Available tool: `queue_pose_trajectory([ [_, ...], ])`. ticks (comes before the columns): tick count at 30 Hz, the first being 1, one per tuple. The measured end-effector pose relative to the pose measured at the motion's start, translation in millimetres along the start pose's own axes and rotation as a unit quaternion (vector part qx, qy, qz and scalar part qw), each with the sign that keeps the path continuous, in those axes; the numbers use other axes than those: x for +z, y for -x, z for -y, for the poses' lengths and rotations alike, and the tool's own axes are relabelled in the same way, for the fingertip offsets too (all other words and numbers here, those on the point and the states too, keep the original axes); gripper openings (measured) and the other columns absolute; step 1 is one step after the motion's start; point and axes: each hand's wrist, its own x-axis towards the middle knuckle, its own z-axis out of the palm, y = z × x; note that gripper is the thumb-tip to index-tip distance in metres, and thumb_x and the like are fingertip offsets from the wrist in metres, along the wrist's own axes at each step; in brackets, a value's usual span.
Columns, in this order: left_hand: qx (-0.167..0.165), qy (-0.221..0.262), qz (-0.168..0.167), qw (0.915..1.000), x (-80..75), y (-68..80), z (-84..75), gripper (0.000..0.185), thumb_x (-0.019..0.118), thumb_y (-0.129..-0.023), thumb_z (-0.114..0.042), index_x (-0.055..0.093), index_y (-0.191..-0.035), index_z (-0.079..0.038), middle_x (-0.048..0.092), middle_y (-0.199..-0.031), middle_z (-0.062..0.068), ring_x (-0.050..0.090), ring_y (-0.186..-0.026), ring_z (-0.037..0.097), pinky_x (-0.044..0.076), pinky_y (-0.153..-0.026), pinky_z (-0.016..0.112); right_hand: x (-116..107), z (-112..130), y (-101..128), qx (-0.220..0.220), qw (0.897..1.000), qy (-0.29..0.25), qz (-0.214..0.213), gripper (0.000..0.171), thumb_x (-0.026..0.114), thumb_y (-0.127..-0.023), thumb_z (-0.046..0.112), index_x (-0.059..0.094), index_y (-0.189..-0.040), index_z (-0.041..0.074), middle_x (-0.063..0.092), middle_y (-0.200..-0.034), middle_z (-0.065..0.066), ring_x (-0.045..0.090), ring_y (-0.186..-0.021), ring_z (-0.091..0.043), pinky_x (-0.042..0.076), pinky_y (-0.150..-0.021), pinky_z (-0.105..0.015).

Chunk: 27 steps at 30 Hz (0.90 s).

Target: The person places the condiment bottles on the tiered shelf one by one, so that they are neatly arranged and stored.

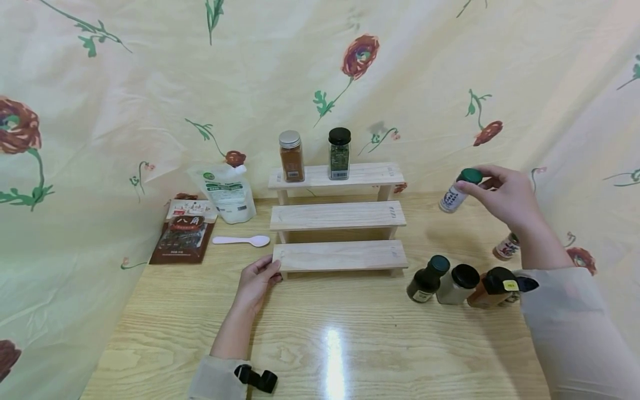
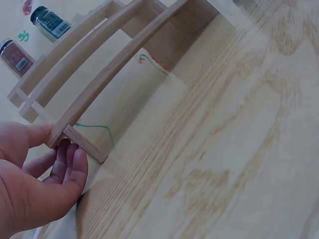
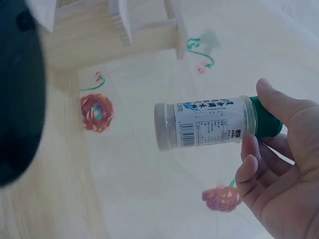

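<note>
Your right hand (image 1: 502,191) has the green-capped jar (image 1: 456,193) up in the air, pinched by its cap end between thumb and fingers, body tilted down and to the left, well off to the right of the wooden rack (image 1: 339,216) and clear of the tabletop (image 1: 350,344); holding it by the top leaves the base free, I'd say, for setting it down flat. From the wrist view the jar (image 3: 209,122) lies almost sideways with its printed label facing the camera. Your left hand (image 1: 257,280) is down low, fingers curled round the left end of the rack's bottom step, which looks like a steadying grip so the rack can't slide. Up on the top step stand two jars side by side: an orange spice jar (image 1: 291,156) with a silver lid and a green herb jar (image 1: 339,153) with a black lid. Near your right forearm waits a cluster of dark-capped bottles (image 1: 462,282). Over on the left lie a white spoon (image 1: 242,240), a white pouch (image 1: 226,191) and a brown packet (image 1: 184,232)
</note>
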Motion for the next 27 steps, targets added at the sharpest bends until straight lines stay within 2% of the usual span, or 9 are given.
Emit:
queue_pose_trajectory([
  [5, -0.001, 0.000, 0.000, 1.0000, -0.4, -1.0, 0.5, 0.040, 0.064, -0.099, -0.003, 0.054, -0.134, 0.015, 0.062, -0.103, 0.009, 0.061, -0.082, 0.010, 0.057, -0.072, 0.019, 1.7, 11.2, -7.0, -0.008, 1.000, 0.000, 0.009, 0.062, 0.072, -0.094, 0.043, 0.058, -0.140, 0.003, 0.059, -0.103, -0.001, 0.053, -0.086, -0.005, 0.046, -0.057, -0.017],
  [10, -0.006, 0.002, -0.001, 1.0000, -0.7, -2.2, -0.3, 0.041, 0.064, -0.099, -0.003, 0.054, -0.135, 0.014, 0.061, -0.103, 0.009, 0.061, -0.084, 0.010, 0.057, -0.073, 0.019, 4.1, 22.7, -13.0, -0.024, 1.000, -0.006, 0.001, 0.057, 0.072, -0.094, 0.041, 0.061, -0.137, 0.006, 0.059, -0.102, 0.008, 0.054, -0.087, -0.003, 0.046, -0.058, -0.015],
  [16, -0.008, 0.002, 0.000, 1.0000, -1.4, -1.8, -0.2, 0.042, 0.065, -0.099, -0.003, 0.053, -0.136, 0.014, 0.062, -0.106, 0.011, 0.062, -0.085, 0.011, 0.057, -0.073, 0.019, 9.3, 38.8, -20.4, -0.052, 0.999, -0.010, 0.005, 0.055, 0.071, -0.096, 0.038, 0.060, -0.138, 0.005, 0.061, -0.109, -0.002, 0.054, -0.088, -0.001, 0.046, -0.061, -0.012],
  [27, -0.006, 0.006, -0.002, 1.0000, -0.9, -2.9, 1.0, 0.041, 0.064, -0.099, -0.003, 0.054, -0.134, 0.015, 0.060, -0.103, 0.009, 0.061, -0.086, 0.011, 0.057, -0.073, 0.019, 24.2, 72.3, -36.9, -0.091, 0.996, -0.015, -0.006, 0.047, 0.074, -0.094, 0.035, 0.067, -0.131, 0.008, 0.065, -0.102, 0.000, 0.056, -0.088, -0.006, 0.046, -0.061, -0.015],
])
